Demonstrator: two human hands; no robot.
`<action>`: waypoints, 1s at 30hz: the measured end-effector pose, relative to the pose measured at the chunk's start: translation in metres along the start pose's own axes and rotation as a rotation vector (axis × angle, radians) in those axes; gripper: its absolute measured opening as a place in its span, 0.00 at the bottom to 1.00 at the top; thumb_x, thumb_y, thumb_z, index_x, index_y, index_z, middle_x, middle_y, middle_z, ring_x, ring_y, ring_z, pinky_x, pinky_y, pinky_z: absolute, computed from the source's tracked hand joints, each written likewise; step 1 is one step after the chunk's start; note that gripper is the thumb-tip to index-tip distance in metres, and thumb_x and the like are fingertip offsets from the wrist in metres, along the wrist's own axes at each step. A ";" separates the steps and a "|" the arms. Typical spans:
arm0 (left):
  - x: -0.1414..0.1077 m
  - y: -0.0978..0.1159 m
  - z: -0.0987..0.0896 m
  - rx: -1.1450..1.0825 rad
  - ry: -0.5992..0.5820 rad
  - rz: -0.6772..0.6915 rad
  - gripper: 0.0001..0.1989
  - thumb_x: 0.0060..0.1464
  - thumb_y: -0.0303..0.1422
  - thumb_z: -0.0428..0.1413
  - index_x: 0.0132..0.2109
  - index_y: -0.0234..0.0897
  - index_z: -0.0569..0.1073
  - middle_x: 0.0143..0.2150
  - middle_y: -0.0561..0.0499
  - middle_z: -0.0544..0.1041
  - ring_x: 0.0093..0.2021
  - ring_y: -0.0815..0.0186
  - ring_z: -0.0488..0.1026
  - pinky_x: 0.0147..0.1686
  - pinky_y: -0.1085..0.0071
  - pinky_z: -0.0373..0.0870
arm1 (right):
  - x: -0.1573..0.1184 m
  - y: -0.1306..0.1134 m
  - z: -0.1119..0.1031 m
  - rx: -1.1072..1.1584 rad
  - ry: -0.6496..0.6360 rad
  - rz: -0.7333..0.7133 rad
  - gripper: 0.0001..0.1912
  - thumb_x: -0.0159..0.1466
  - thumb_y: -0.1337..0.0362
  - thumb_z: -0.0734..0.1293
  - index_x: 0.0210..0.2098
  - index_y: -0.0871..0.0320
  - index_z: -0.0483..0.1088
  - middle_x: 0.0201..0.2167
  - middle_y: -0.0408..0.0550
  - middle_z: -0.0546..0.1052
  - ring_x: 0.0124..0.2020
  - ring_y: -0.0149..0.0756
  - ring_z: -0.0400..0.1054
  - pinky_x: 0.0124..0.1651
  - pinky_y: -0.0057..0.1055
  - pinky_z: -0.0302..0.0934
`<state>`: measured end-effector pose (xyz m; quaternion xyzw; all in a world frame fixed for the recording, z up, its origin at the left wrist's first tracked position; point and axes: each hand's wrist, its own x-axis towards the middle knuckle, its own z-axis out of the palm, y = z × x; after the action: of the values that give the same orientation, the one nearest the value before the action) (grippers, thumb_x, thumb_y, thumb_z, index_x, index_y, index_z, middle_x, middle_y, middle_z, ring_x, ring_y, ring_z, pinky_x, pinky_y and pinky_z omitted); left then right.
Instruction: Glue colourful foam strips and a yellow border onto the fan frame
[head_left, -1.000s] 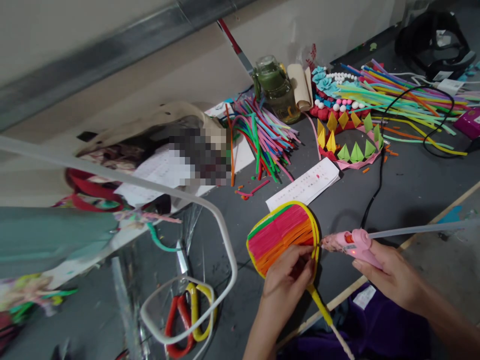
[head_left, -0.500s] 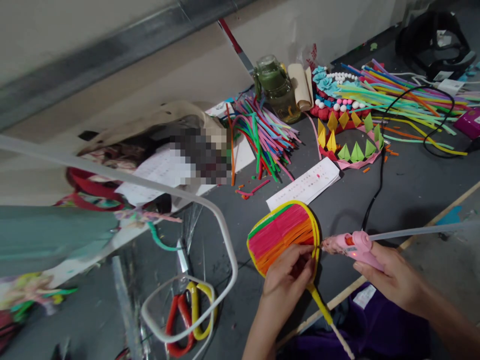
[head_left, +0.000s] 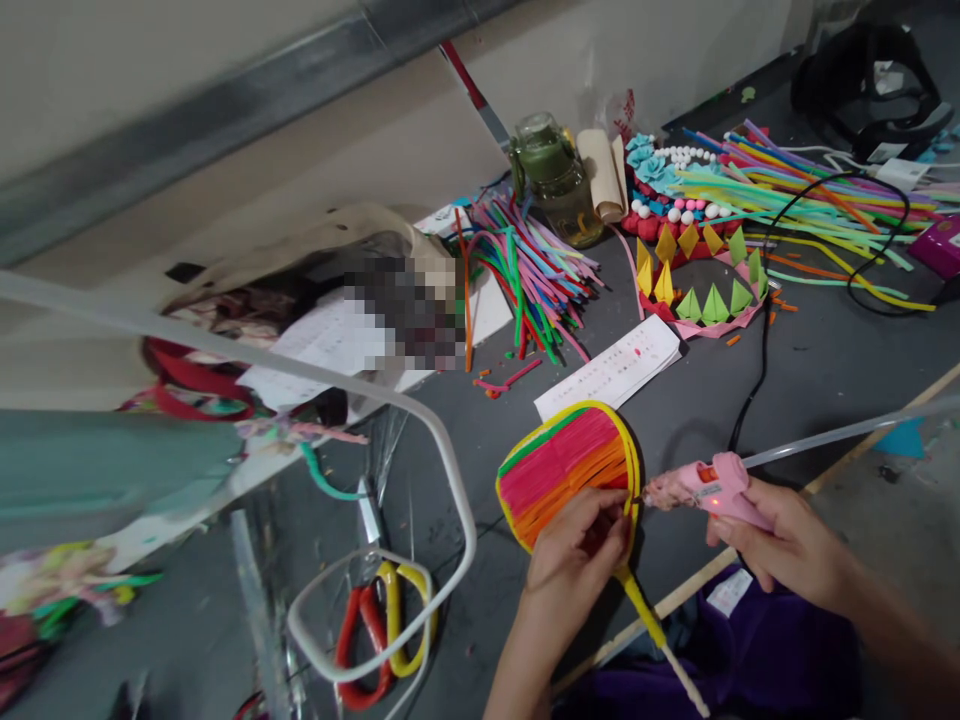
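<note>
Tilted since earlier, the glue gun (head_left: 712, 488) is gripped by the right hand (head_left: 791, 545); the paddle (head_left: 564, 468), near on the bench (head_left: 675, 420), by the left hand (head_left: 581, 540). Fingertips (head_left: 621, 497) could be burned by a slipping nozzle (head_left: 648, 496), the far crown (head_left: 712, 303) dragged by the cord (head_left: 758, 372).

smooth plastic glue gun (head_left: 720, 488), matt tabletop (head_left: 697, 400)

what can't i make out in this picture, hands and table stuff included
All in the head view:
- lower part of the striped fan: behind the left hand
- most of the glue gun's handle: covered by the right hand
- far end of the glue stick: cut off by the right edge
- writing on the paper slip: too small
- part of the beige bag: pixelated
</note>
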<state>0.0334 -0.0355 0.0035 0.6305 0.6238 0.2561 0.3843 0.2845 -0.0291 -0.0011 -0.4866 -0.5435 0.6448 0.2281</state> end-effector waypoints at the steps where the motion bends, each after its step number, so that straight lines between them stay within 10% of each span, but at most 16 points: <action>1: 0.000 0.000 0.000 0.004 0.000 0.001 0.09 0.59 0.34 0.55 0.43 0.39 0.78 0.35 0.50 0.80 0.32 0.67 0.76 0.33 0.74 0.72 | 0.000 0.001 -0.001 0.035 0.012 0.044 0.18 0.68 0.54 0.63 0.48 0.60 0.74 0.25 0.43 0.77 0.19 0.30 0.68 0.24 0.26 0.64; 14: -0.003 -0.005 0.004 0.057 0.028 0.071 0.10 0.60 0.33 0.55 0.45 0.39 0.79 0.35 0.49 0.80 0.35 0.65 0.77 0.38 0.72 0.75 | 0.023 -0.010 -0.034 -0.569 0.578 -0.028 0.16 0.65 0.48 0.63 0.32 0.53 0.70 0.27 0.44 0.74 0.31 0.40 0.71 0.33 0.32 0.62; 23: -0.002 0.000 0.004 0.146 0.050 0.162 0.09 0.62 0.31 0.54 0.46 0.40 0.77 0.37 0.49 0.79 0.37 0.65 0.77 0.39 0.73 0.73 | 0.021 0.004 -0.028 -1.007 0.840 -0.316 0.16 0.70 0.52 0.61 0.45 0.58 0.70 0.38 0.57 0.75 0.42 0.50 0.68 0.43 0.43 0.63; 30: -0.004 0.004 0.002 0.174 0.041 0.207 0.11 0.61 0.27 0.53 0.48 0.41 0.76 0.41 0.49 0.79 0.42 0.65 0.77 0.43 0.73 0.72 | 0.030 -0.024 0.022 -1.014 0.370 -0.667 0.16 0.70 0.73 0.60 0.54 0.59 0.70 0.29 0.48 0.75 0.32 0.39 0.69 0.35 0.34 0.62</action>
<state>0.0366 -0.0396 0.0063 0.7171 0.5829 0.2524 0.2868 0.2467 -0.0074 0.0080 -0.4419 -0.8554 0.1070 0.2481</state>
